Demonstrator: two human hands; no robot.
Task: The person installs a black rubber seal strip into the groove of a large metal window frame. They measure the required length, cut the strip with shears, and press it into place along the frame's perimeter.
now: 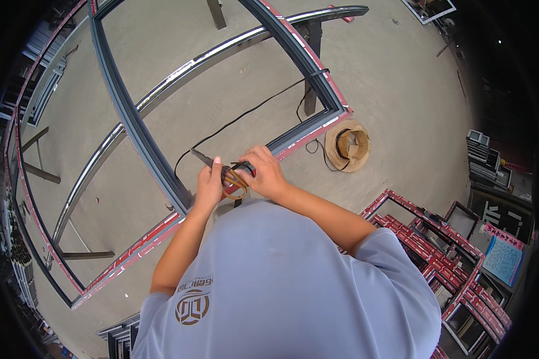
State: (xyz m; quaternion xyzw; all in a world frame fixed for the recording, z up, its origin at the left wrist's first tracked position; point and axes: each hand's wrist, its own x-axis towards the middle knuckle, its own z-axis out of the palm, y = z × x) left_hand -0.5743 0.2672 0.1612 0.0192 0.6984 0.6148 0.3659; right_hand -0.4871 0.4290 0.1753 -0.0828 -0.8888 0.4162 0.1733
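My left hand is closed around a pair of scissors near the pivot. Their dark blades point up and to the left, and the tan handle loops hang between my hands. Close beside it, my right hand has its fingers curled over the frame's near bar, pinching a black rubber strip. The strip's thin length trails across the opening of the large dark window frame and over its right bar. My fingers partly hide the strip's end.
Curved metal rails on a stand support the frame. A tan hat lies on the floor to the right, with a loop of strip beside it. Red-taped frame pieces are stacked at lower right. Another long frame stands at left.
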